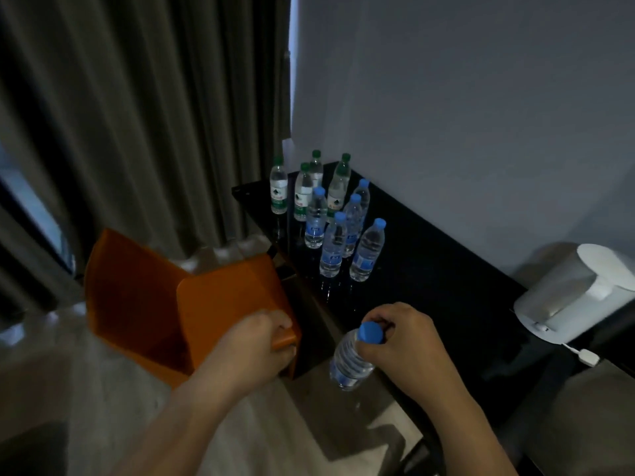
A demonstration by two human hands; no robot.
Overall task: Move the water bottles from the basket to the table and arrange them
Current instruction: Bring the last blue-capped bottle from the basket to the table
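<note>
Just right of the basket [137, 297], the right hand [402, 341] grips a tilted blue-capped bottle [350, 362] by its neck. The left hand [261, 341] curls over the basket's near corner. Beyond the basket, 9 bottles [333, 249] stand upright on the tabletop [446, 286].

Fig. 1. The room I stand in, probably a hotel or bedroom: floor-length grey curtains [137, 132], a glossy black table [429, 286] against a plain wall [481, 97], a white electric kettle [577, 290], and water bottles [333, 245].
</note>
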